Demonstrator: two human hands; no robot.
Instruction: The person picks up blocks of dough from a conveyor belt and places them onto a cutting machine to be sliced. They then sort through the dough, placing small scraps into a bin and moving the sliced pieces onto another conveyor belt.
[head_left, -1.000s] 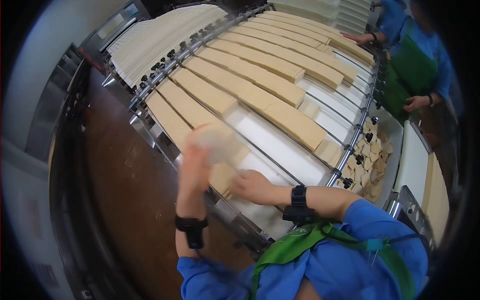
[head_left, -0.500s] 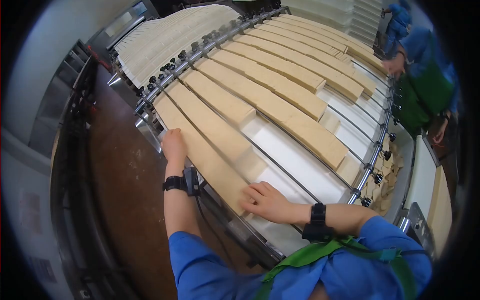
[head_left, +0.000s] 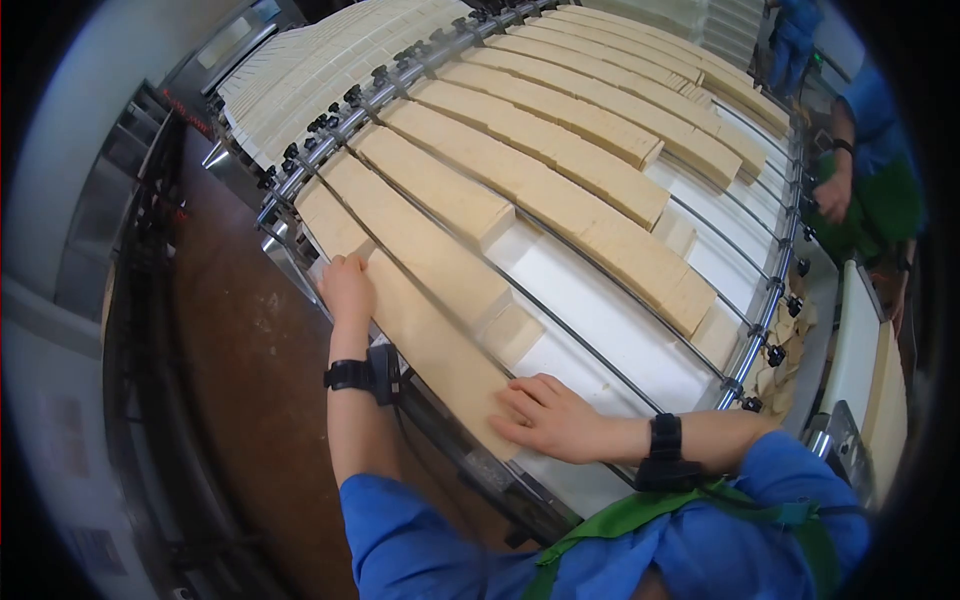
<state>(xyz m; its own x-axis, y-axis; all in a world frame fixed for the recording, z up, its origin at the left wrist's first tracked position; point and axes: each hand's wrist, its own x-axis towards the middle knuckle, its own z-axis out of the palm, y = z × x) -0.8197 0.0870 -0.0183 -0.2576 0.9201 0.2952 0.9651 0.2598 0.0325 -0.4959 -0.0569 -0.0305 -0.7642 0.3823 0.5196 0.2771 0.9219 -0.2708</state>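
On the conveyor's left edge lies a long, pale beige slab point(head_left: 430, 345), smooth on top; I cannot make out its material. My left hand point(head_left: 347, 290) grips its far end at the outer side, fingers curled over the edge. At the slab's near end, my right hand point(head_left: 550, 418) presses with bent fingers against the end and inner side. A step separates the slab from the beige piece point(head_left: 330, 215) behind it. Beside it, another beige strip point(head_left: 430, 250) runs along a thin metal divider rod point(head_left: 590, 355).
More beige strips point(head_left: 560, 220) lie in lanes over the white belt point(head_left: 570, 290). A metal bar with black knobs point(head_left: 345, 130) crosses the far side; another bar point(head_left: 755, 330) spans the right. Beige scraps point(head_left: 775, 370) lie beyond it. A co-worker's hand point(head_left: 832, 195) is at the right.
The slab between my hands has slid toward me, and a step has opened behind its far end. My right hand has moved slightly right. The co-worker's hand has dropped lower.
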